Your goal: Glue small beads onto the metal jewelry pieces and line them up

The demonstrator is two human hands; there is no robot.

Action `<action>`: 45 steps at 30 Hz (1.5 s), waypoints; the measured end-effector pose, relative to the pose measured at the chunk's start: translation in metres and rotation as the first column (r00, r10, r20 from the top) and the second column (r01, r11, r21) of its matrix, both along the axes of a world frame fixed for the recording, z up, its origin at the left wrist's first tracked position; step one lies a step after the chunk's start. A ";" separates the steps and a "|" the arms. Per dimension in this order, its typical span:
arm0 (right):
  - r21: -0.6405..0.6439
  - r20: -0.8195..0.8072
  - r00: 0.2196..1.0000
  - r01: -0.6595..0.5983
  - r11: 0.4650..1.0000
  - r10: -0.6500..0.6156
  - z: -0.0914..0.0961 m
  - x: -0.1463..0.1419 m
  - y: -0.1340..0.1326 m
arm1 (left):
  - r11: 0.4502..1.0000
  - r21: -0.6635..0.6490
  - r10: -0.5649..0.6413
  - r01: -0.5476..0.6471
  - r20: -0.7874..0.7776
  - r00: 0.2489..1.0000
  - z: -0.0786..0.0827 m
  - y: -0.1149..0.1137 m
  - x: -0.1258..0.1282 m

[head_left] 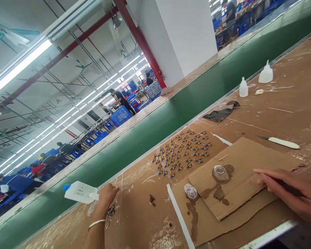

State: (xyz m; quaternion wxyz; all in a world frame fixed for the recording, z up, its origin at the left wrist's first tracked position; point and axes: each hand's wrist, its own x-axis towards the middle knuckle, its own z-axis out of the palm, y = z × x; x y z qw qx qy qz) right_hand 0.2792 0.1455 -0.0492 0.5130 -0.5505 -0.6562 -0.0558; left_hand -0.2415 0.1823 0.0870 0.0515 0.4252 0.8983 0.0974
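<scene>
Brown cardboard (245,155), two clear dishes (221,173) (191,191), one blue-capped bottle (80,192), two hands (108,195) (291,188)

Brt o/head tube lights (20,67); sheen on grn strip (155,126); far bkgd (120,100) soft.

Single head-worn view, looking forward and down across brown workbench (134,228). Frame rolled: green belt (145,131) climbs from lower left to upper right, white column (194,31) leans leftward at top. Left hand (107,195) and right hand (287,190) near, at lower edges; ceiling (15,10) far, upper left.
</scene>
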 end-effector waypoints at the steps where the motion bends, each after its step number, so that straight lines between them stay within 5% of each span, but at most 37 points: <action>1: 0.009 0.023 0.999 -0.048 0.999 0.047 0.002 0.002 0.000 | 0.998 0.064 -0.021 0.018 0.045 0.999 0.002 -0.005 0.009; 7: 0.074 0.067 0.986 -0.154 0.985 0.150 0.021 0.002 -0.004 | 0.900 0.435 -0.188 0.009 0.369 0.910 0.005 -0.038 0.071; 11: 0.123 0.007 0.987 -0.162 0.979 0.163 0.027 -0.001 -0.005 | 0.798 0.550 -0.284 -0.245 0.702 0.653 0.009 -0.053 0.117; 13: 0.139 0.008 0.984 -0.176 0.975 0.176 0.027 -0.002 -0.005 | 0.791 0.560 -0.327 -0.247 0.728 0.602 0.011 -0.060 0.138; 22: 0.122 -0.050 0.978 -0.196 0.973 0.203 0.028 -0.001 -0.005 | 0.850 0.520 -0.407 -0.083 0.749 0.523 0.009 -0.080 0.194; 30: 0.136 -0.095 0.968 -0.219 0.966 0.233 0.024 0.003 -0.003 | 0.869 0.495 -0.373 -0.020 0.681 0.630 0.000 -0.072 0.216; 38: 0.171 -0.120 0.962 -0.224 0.959 0.246 0.025 0.004 -0.002 | 0.908 0.417 -0.343 -0.048 0.802 0.489 0.001 -0.058 0.246; 45: 0.188 -0.137 0.958 -0.224 0.956 0.251 0.026 0.004 -0.002 | 0.908 0.420 -0.354 -0.002 0.769 0.532 0.000 -0.057 0.265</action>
